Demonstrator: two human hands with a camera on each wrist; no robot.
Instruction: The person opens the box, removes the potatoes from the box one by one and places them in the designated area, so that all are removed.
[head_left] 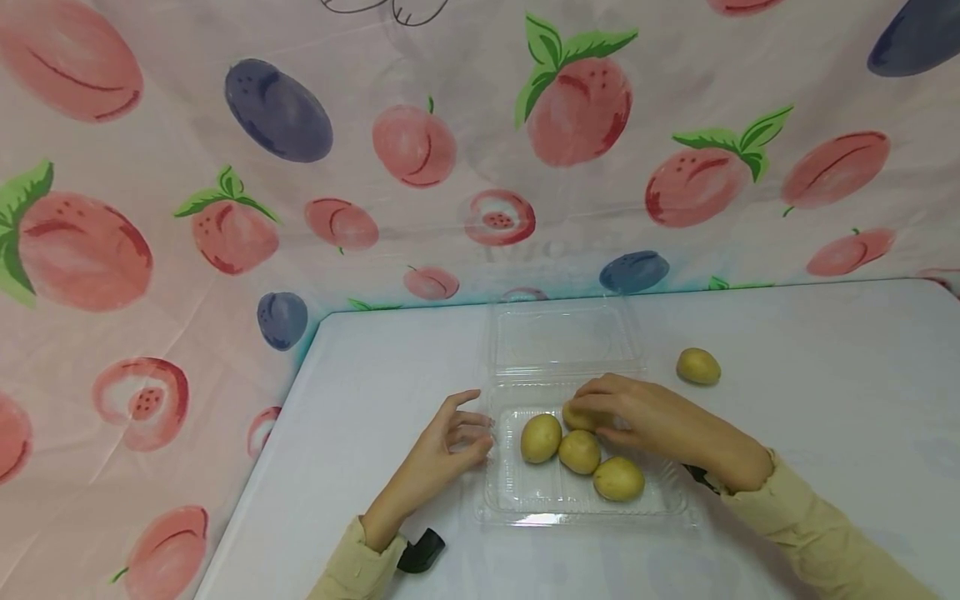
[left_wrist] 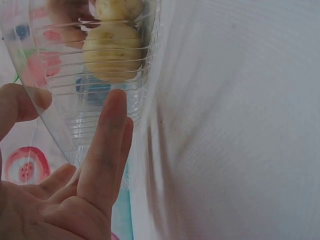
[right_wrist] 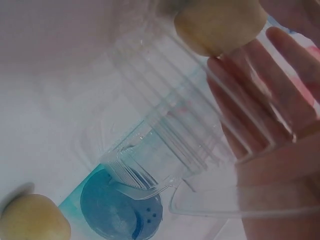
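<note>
A clear plastic clamshell container (head_left: 525,497) lies with its lid (head_left: 566,333) folded back, and several yellow-skinned potatoes (head_left: 541,438) are in its base. My right hand (head_left: 645,414) reaches into the right side of the base and holds one potato (head_left: 581,415) at the back, partly covered by the fingers. In the right wrist view the fingers (right_wrist: 260,95) show through the ribbed clear wall. My left hand (head_left: 453,442) is by the container's left wall, its fingers spread and holding nothing. In the left wrist view a fingertip (left_wrist: 116,102) comes close to that wall; contact is hard to tell.
One more potato (head_left: 698,367) lies on the white tabletop (head_left: 825,400), to the right of the lid. Behind the table and on its left hangs a fruit-printed cloth (head_left: 465,75). A black wrist strap piece (head_left: 422,551) shows below the left sleeve.
</note>
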